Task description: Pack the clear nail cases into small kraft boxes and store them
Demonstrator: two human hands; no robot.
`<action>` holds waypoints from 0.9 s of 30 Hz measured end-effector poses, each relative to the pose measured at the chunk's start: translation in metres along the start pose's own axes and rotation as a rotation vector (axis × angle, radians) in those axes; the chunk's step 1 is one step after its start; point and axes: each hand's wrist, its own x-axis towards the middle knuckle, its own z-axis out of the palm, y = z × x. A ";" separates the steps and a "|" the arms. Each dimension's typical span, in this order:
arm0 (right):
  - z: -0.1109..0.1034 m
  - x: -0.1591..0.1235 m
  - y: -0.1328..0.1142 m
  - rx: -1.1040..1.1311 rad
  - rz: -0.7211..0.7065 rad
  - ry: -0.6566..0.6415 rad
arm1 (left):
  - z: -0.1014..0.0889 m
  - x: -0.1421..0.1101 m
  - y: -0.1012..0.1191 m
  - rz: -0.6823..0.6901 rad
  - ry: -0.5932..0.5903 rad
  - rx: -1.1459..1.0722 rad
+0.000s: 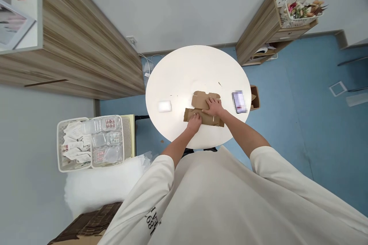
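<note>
A brown cardboard box [198,101], unfolded with its flaps spread, lies on the white round table [184,65] in front of me. My left hand [194,122] is at its near left part, the fingers bent and closed over the near edge; the thumb is hard to see. Across the right half of the cardboard my right hand [214,107] lies flat with fingers spread, pressing near the fold between the far and near panels. Left of the cardboard sits a small white packet [165,106]. A phone-like purple item [239,102], blurred, rests near the table's right edge.
White baskets of packaged items [107,141] stand at left beside white wrapping material [100,187]. A wooden cabinet [94,34] rises at far left. Another wooden cabinet [258,34] carries a basket of flowers [304,10]. An open cardboard carton [255,97] is beside the table.
</note>
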 end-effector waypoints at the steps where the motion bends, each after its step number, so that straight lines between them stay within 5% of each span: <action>1: 0.003 -0.004 0.000 -0.011 -0.014 -0.025 | 0.001 0.001 0.001 -0.009 0.004 0.003; 10: 0.036 -0.031 -0.019 -0.110 -0.068 -0.085 | -0.001 -0.004 0.007 -0.039 -0.002 -0.085; 23: 0.038 -0.036 -0.023 -0.104 -0.072 -0.074 | -0.018 -0.025 0.005 0.001 0.088 -0.050; 27: 0.039 -0.036 -0.021 -0.084 -0.074 -0.073 | -0.035 -0.046 -0.006 -0.136 0.185 -0.105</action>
